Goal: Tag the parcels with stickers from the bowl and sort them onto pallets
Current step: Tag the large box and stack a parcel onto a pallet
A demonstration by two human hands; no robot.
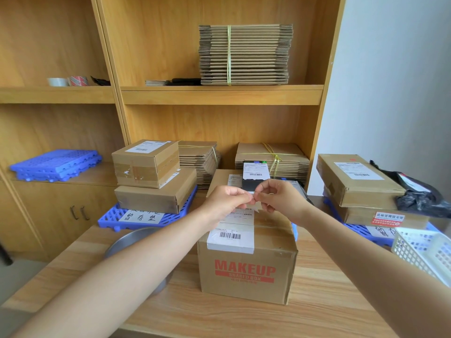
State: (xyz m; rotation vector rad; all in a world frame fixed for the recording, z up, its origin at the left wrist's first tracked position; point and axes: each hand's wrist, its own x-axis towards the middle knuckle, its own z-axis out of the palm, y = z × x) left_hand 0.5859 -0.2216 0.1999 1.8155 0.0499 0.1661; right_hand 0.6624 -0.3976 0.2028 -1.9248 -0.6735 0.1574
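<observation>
Desk [329,311]: MAKEUP parcel [246,272] stands mid-desk toward the front edge, label up. Blue left pallet [109,217] at the back-left carries two stacked parcels [151,181]; the right pallet [361,231] at the back-right also carries two. Metal bowl [127,240] sits left of the parcel, partly hidden under your left forearm. Your left hand [225,201] and right hand [280,198] meet fingertip to fingertip just above the parcel's far top edge, both pinching a small sticker [252,203] between them.

Red lettering is printed on the near brown box [246,272]. The left pallet [109,217] is coloured blue; the right basket [415,252] is latticed in white.
</observation>
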